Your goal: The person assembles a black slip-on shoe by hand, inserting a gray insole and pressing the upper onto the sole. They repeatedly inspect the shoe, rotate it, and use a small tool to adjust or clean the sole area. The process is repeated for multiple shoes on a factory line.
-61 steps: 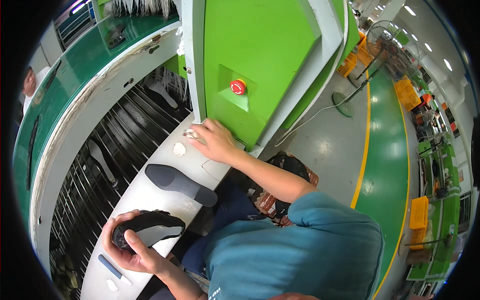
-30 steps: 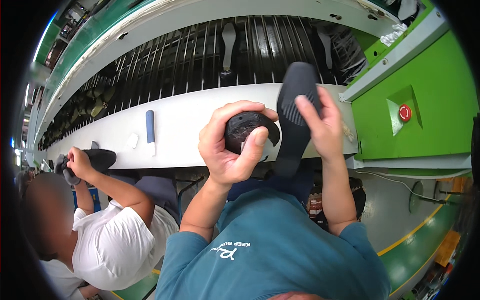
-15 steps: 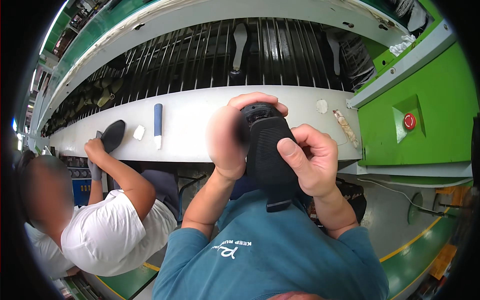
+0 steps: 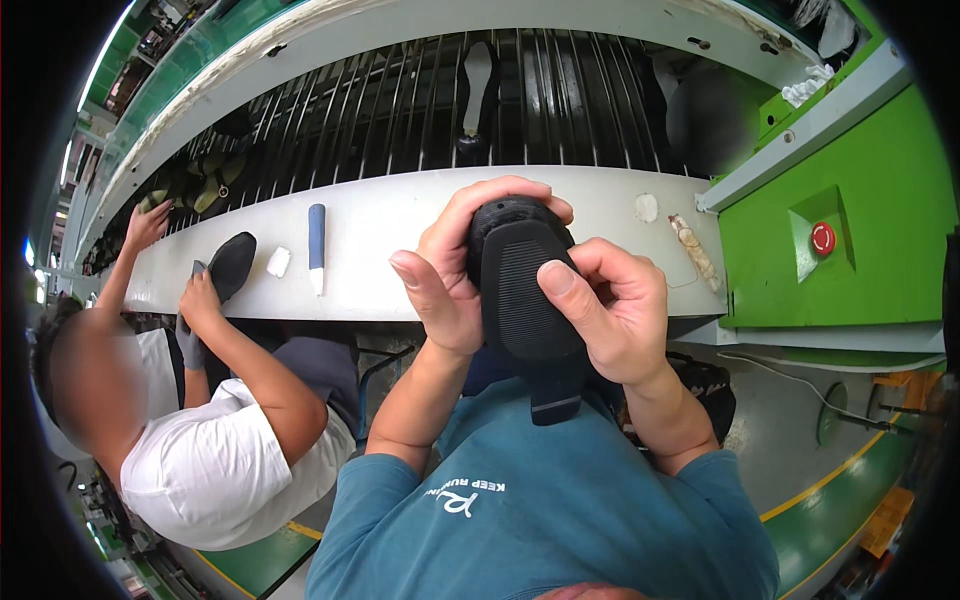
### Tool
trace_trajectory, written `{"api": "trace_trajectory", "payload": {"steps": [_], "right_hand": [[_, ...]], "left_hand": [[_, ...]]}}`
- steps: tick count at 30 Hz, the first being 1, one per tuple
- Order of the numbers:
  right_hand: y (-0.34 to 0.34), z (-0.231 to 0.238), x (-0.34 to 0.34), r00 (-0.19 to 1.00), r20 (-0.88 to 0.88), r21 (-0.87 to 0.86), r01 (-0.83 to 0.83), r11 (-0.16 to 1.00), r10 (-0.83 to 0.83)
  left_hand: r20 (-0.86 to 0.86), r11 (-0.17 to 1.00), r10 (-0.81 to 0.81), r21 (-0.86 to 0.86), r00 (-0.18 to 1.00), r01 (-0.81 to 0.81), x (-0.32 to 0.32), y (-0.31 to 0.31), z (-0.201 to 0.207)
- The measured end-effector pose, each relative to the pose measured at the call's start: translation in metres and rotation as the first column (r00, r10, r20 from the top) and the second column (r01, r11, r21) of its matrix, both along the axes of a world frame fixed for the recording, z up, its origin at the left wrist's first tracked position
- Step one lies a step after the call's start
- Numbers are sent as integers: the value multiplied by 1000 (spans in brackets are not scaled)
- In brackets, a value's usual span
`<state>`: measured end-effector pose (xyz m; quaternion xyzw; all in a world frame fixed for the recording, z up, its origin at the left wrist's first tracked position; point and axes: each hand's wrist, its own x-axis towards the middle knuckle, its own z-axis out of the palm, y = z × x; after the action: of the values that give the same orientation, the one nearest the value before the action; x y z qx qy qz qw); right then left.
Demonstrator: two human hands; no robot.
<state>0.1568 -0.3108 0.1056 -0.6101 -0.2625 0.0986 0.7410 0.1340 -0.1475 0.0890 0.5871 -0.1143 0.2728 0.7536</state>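
Observation:
I hold a black shoe with a ridged black sole [image 4: 528,300] up in front of my chest, its tread facing me. My left hand [image 4: 450,265] wraps the shoe's left side and toe, fingers curled over the top. My right hand [image 4: 610,310] grips the right side, thumb pressed on the sole. The heel end points down toward my teal shirt. Both hands hover just in front of the white workbench [image 4: 400,225].
On the bench lie a blue-and-white pen-like tool [image 4: 317,245], a small white block [image 4: 278,262] and a white lump [image 4: 647,207]. A co-worker in a white shirt [image 4: 215,460] at my left handles a dark shoe [image 4: 230,265]. A green machine with a red button [image 4: 821,238] stands right; a black roller conveyor [image 4: 420,100] runs behind.
Two seconds ago I was turned toward the green machine, reaching for a sole. I have since turned to the bench, brought both hands together and pressed the sole against the shoe.

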Motion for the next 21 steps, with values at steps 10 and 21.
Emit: {"api": "trace_trajectory", "payload": {"steps": [10,21], "right_hand": [[-1,2,3,1000,-17,0,-18,1000,18],[-3,2,3,1000,-22,0,-19,1000,19]], "left_hand": [[-12,1000,-12,-9,1000,12,-1,0,-1],[-21,1000,-12,-8,1000,12,-2,-2,-2]]}}
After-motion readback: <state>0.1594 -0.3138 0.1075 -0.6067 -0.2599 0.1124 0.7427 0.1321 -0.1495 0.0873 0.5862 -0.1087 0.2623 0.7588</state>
